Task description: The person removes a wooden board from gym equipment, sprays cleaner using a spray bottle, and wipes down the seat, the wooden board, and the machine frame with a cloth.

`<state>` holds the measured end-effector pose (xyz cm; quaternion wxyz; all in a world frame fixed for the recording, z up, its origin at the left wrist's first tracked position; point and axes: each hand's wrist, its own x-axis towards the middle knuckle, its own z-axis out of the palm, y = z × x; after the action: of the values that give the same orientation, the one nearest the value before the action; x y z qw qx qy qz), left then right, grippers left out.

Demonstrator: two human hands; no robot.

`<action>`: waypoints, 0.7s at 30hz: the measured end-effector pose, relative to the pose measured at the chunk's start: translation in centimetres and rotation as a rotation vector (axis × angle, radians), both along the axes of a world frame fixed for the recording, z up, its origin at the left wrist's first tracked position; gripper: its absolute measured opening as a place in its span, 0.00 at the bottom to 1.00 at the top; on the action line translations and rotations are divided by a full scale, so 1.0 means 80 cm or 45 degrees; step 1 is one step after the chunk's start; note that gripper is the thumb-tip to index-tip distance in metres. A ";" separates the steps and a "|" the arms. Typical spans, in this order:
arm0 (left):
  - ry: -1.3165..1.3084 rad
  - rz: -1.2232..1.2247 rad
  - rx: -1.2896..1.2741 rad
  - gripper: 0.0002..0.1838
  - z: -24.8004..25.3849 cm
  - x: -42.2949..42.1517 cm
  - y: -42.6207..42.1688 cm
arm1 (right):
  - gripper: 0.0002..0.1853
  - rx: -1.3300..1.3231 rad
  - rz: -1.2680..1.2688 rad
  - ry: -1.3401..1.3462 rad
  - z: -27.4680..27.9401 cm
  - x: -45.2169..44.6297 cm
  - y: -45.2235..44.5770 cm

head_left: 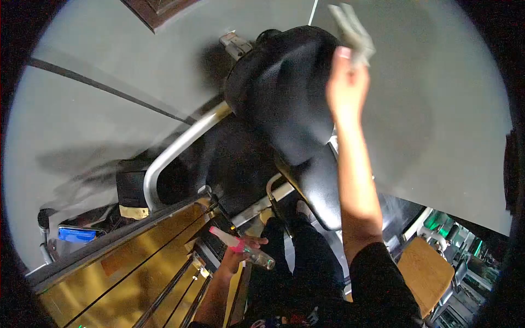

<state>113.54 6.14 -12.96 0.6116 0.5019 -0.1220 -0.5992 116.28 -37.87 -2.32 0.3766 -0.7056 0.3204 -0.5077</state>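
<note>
Upper right, the right hand (348, 87) pinches a cloth (354, 35), likely soft, best bunched; lower centre, the left hand (232, 262) holds a bottle (259, 256), likely slick, best gripped mid-body.

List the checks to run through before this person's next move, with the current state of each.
1. Cloth secured: ok. The right hand grips the cloth.
2. Bottle secured: ok. The left hand holds the clear bottle with pink parts.
3. Cloth touching the black padding: cannot tell. It appears just past the padding's edge, but one view does not settle contact.
4. Padding dry: cannot tell. Its bright patches may be only reflected light.
5. Enough liquid in the bottle: cannot tell. No level can be made out.
</note>
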 end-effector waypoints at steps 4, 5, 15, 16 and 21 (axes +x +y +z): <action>0.071 0.101 -0.042 0.24 -0.022 -0.009 0.010 | 0.26 -0.543 -0.044 0.246 -0.034 0.059 0.081; 0.057 0.140 -0.049 0.23 -0.022 -0.008 0.008 | 0.31 -0.533 0.098 0.246 -0.042 0.052 0.099; -0.016 0.343 0.003 0.21 -0.007 -0.011 0.006 | 0.27 -0.343 0.430 0.356 -0.174 -0.067 0.169; -0.015 0.346 0.001 0.21 -0.009 -0.011 0.004 | 0.21 0.046 0.423 0.138 -0.173 -0.074 0.175; -0.040 0.537 -0.014 0.19 0.006 -0.007 -0.039 | 0.16 0.735 -0.016 -0.554 -0.062 -0.061 0.132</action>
<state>113.02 3.00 -12.48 0.7243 0.5222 -0.0271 -0.4493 111.42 -27.27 -7.26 0.6165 -0.4437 0.3670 -0.5369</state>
